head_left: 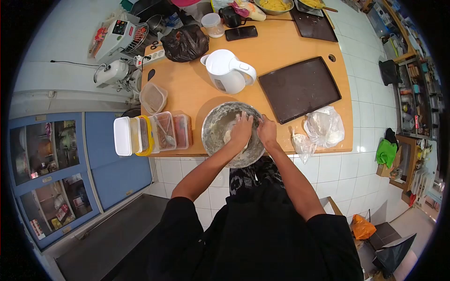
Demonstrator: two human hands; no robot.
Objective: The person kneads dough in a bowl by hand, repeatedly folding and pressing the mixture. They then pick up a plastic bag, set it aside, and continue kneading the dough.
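Observation:
A round metal bowl point(213, 126), its inner wall smeared with flour, stands at the table's front edge. Inside it lies pale dough point(229, 136), partly covered by my left hand point(241, 129), whose fingers are apart and press on the dough. My right hand point(267, 129) is closed on the bowl's right rim. Behind the bowl is a white kettle point(225, 68). A dark baking tray point(300, 89) lies to the right, with plastic bags of white powder point(324, 127) near its front corner.
Plastic containers point(164, 131) line the table's front left. A black plastic bag point(185, 43), a phone point(241, 33), a clear jar point(213, 25) and a black mug point(231, 17) are farther back. A second dark tray point(314, 25) and bowls of yellow food point(274, 4) lie at the far right.

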